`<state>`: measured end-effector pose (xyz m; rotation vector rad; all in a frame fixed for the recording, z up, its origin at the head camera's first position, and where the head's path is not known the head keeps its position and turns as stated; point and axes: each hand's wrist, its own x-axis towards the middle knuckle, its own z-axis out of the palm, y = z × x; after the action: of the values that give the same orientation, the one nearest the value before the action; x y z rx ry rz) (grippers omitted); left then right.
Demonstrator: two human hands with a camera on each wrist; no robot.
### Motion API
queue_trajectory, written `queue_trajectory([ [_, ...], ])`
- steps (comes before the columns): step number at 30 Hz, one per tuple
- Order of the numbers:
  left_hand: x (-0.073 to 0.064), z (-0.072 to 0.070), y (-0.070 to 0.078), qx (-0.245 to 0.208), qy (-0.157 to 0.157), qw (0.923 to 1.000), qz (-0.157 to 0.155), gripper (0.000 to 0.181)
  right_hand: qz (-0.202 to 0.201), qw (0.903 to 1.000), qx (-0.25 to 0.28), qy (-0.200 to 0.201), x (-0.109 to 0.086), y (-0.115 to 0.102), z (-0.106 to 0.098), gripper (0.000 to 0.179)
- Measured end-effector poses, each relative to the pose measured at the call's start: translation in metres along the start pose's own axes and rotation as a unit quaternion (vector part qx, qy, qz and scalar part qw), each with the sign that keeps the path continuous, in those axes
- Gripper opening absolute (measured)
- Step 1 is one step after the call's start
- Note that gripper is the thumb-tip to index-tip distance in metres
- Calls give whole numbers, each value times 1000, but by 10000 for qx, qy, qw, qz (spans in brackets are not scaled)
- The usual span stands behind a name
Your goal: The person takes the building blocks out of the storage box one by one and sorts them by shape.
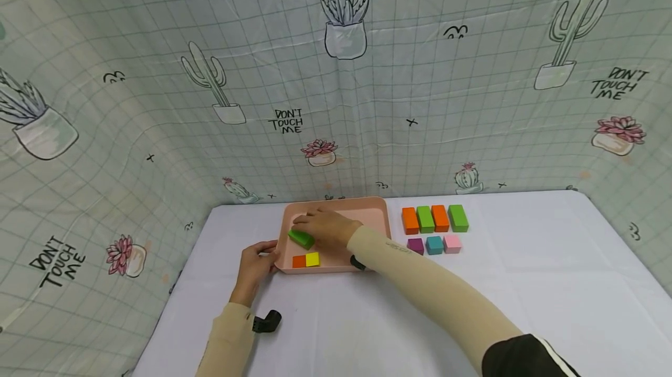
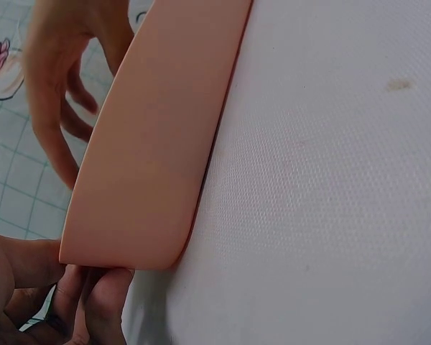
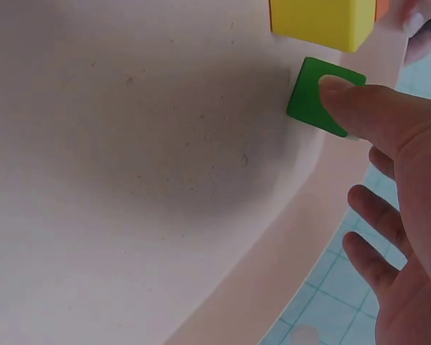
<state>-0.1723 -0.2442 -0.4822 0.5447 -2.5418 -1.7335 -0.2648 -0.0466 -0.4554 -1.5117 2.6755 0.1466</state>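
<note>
My right hand (image 1: 328, 228) reaches into a shallow pink tray (image 1: 362, 204) and pinches a green block (image 1: 301, 239) near the tray's left wall. In the right wrist view the thumb presses on one end of the green block (image 3: 312, 97), while the other fingers spread beyond it. An orange block (image 1: 298, 261) and a yellow block (image 1: 312, 259) lie side by side in the tray's near left corner. My left hand (image 1: 257, 266) grips the tray's left edge; in the left wrist view its thumb and fingers (image 2: 106, 298) hold the wall's end.
Right of the tray stands a row of orange and green blocks (image 1: 458, 218). Before it sit a purple block (image 1: 415, 245), a teal block (image 1: 434, 245) and a pink block (image 1: 452, 244). A printed cloth (image 1: 388, 103) hangs behind the white table (image 1: 525, 283).
</note>
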Motion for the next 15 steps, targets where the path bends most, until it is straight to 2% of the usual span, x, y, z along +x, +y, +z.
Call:
queue_trajectory([
  [6, 2, 1, -1, 16, 12, 10000, -40, 30, -26, 9999, 103, 5, 3, 0, 2, 62],
  [15, 3, 3, -3, -1, 52, 9999, -107, 31, -310, 9990, -261, 161, 9, 0, 3, 56],
])
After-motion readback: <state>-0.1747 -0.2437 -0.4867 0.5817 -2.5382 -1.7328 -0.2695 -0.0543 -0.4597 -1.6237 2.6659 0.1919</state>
